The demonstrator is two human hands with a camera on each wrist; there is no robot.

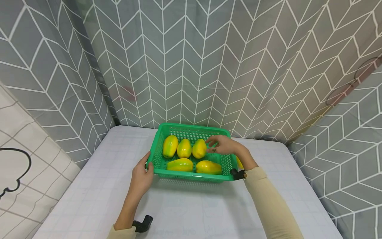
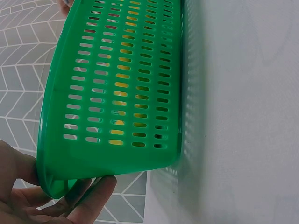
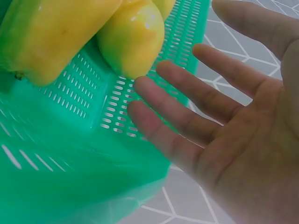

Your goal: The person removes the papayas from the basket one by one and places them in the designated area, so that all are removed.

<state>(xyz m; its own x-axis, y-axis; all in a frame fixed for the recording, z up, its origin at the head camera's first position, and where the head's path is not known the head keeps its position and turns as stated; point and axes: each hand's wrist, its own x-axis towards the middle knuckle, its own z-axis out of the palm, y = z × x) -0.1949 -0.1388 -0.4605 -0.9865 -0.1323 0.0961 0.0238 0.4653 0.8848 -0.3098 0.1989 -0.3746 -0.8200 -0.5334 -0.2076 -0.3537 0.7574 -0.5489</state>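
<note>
Basket [image 1: 191, 175], five yellow fruits [image 1: 184, 149] inside, left grip [image 1: 143, 174] on rim [image 1: 154, 144]

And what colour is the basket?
The basket is green; it shows best in the left wrist view.

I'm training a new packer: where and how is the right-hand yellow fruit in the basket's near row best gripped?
Probably round its middle, from above, thumb and fingers across its narrow width: the yellow fruit lies on its side, lengthwise along the near wall of the green basket, which seems to block a low approach.
</note>
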